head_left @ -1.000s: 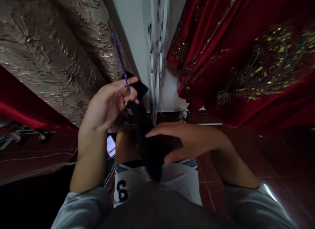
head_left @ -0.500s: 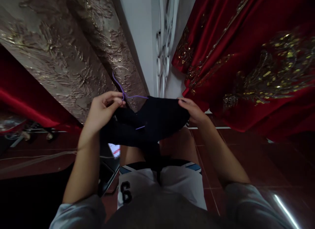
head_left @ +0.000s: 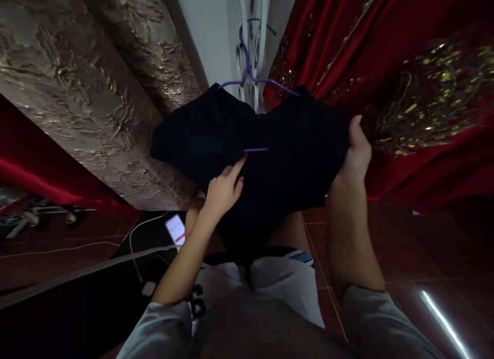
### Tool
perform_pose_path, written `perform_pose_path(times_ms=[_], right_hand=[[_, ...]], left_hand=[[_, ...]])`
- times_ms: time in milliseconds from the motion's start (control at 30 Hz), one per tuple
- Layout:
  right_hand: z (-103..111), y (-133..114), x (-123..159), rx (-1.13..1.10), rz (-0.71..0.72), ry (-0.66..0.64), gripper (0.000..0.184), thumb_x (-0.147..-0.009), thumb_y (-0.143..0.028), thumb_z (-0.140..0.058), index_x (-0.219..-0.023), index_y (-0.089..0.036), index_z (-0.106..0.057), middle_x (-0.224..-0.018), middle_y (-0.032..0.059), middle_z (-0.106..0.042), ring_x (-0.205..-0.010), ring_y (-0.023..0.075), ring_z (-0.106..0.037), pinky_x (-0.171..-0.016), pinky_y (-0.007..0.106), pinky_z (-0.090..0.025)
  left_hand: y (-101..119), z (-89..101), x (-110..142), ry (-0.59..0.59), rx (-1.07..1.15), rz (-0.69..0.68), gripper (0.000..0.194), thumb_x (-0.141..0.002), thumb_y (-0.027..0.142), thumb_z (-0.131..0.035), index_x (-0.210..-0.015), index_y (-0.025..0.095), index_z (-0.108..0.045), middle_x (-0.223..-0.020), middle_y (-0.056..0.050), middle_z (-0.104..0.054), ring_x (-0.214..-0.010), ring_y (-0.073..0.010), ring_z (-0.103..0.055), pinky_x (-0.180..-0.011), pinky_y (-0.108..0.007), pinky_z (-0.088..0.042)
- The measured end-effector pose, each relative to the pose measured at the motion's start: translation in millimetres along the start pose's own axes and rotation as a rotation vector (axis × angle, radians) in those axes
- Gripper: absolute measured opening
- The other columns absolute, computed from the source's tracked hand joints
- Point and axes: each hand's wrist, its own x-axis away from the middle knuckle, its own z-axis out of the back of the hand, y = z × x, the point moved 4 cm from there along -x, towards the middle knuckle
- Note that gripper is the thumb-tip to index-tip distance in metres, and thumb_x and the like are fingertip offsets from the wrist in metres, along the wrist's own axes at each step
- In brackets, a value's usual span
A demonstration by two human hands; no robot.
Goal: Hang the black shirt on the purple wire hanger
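A dark navy garment is spread out in front of me on a purple hanger. The hanger's arms go into the neck opening, and its bottom bar shows through a gap in the garment's front. My left hand lies against the front of the cloth, index finger stretched out to just beneath that bar, thumb apart from it. On the right, my right hand grips the garment's side edge, with the thumb up and the other fingers hidden behind the cloth.
Red embroidered fabric hangs at right, textured beige-brown fabric at left. White metal scrollwork stands behind the hanger. A lit phone and white cables lie on a dark surface at lower left. The floor has reddish tiles.
The garment has been raised and spread wider, and the hanger now stands upright at its neck. My left hand has left the hanger and moved down and right to the garment's front; my right hand moved right.
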Motion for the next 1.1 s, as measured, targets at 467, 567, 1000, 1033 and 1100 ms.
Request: perform_pose_path(times_ms=[467, 567, 1000, 1033, 1100], right_hand=[[-44, 64, 181, 0.316, -0.044, 0.175, 0.014, -0.091, -0.046, -0.057, -0.103, -0.041, -0.053, -0.101, -0.0009, -0.063, -0.098, 0.0267, -0.064, -0.088, 0.049, -0.055], [-57, 86, 214, 0.300, -0.228, -0.096, 0.026, -0.088, -0.059, -0.054, -0.079, -0.034, -0.053, -0.071, -0.0007, -0.057, -0.072, 0.0265, -0.060, -0.067, 0.045, -0.053], [-58, 83, 205, 0.142, -0.388, -0.194, 0.023, -0.093, -0.041, -0.060, -0.079, -0.023, -0.058, -0.073, -0.0002, -0.060, -0.067, 0.0149, -0.054, -0.063, 0.028, -0.043], [-58, 84, 205, 0.158, -0.380, -0.203, 0.023, -0.094, -0.043, -0.058, -0.083, -0.023, -0.058, -0.075, -0.0002, -0.061, -0.068, 0.0149, -0.055, -0.063, 0.028, -0.043], [-58, 82, 204, 0.200, -0.350, -0.229, 0.023, -0.097, -0.046, -0.056, -0.090, -0.024, -0.057, -0.076, -0.0005, -0.060, -0.068, 0.0147, -0.054, -0.063, 0.028, -0.043]], left_hand=[[11, -76.9, 64, 0.589, 0.944, 0.374, 0.049, -0.084, 0.021, -0.078, -0.125, 0.031, -0.052, -0.081, 0.003, -0.058, -0.067, -0.0111, -0.062, -0.067, -0.024, -0.054], [29, -77.7, 67, 0.536, 0.997, 0.384, 0.052, -0.083, 0.018, -0.078, -0.125, 0.031, -0.051, -0.079, 0.003, -0.061, -0.069, -0.0121, -0.063, -0.069, -0.025, -0.055], [33, -73.0, 70, 0.474, 0.989, 0.337, 0.037, -0.089, 0.019, -0.071, -0.122, 0.030, -0.057, -0.090, -0.002, -0.061, -0.082, -0.0158, -0.064, -0.074, -0.030, -0.056], [33, -73.2, 70, 0.478, 0.988, 0.339, 0.036, -0.089, 0.019, -0.071, -0.121, 0.030, -0.057, -0.090, -0.002, -0.061, -0.083, -0.0158, -0.064, -0.074, -0.030, -0.056], [33, -73.0, 70, 0.483, 0.980, 0.351, 0.035, -0.089, 0.019, -0.071, -0.120, 0.029, -0.058, -0.091, -0.003, -0.061, -0.084, -0.0157, -0.064, -0.076, -0.029, -0.056]])
